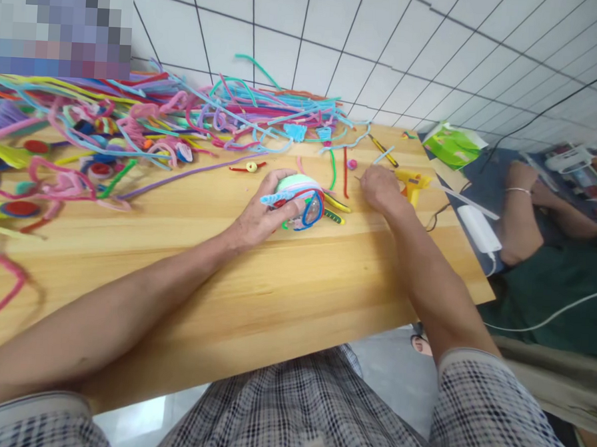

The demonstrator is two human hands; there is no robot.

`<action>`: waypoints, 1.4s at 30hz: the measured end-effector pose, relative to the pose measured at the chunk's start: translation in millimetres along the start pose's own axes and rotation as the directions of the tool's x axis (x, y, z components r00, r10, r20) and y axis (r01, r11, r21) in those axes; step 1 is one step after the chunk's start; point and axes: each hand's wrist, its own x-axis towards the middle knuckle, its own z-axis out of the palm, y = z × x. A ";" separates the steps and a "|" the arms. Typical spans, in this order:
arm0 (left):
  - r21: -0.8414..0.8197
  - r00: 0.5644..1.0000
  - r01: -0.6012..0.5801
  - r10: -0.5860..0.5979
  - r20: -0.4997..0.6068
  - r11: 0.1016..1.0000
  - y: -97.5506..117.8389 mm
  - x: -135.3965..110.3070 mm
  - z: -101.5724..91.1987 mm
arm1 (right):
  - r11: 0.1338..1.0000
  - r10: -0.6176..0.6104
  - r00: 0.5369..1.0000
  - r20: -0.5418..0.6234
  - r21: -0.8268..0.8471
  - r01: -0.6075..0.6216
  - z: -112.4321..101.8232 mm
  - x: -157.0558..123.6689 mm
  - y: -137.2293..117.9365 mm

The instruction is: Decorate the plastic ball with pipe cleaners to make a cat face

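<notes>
My left hand (265, 212) is wrapped round a clear plastic ball wound with coloured pipe cleaners (300, 195), resting it on the wooden table (284, 296). My right hand (380, 186) lies knuckles up just to the right, its fingers curled and pinched near a thin red pipe cleaner (345, 181); what they hold is hidden. A yellow glue gun (413, 183) lies right behind that hand. Short green and yellow pipe-cleaner pieces (335, 209) lie between the two hands.
A big heap of coloured pipe cleaners (148, 119) covers the table's back left. A green packet (452, 146) sits at the far right corner. Another person's arm (516, 215) rests beside the table's right edge, near a white box with a cable (478, 227).
</notes>
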 end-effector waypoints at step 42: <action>-0.034 1.000 -0.019 0.018 -0.019 0.999 4.4 -1.7 4.9 | 0.232 -0.254 0.934 -0.251 0.922 0.311 -58.3 -123.5 -114.0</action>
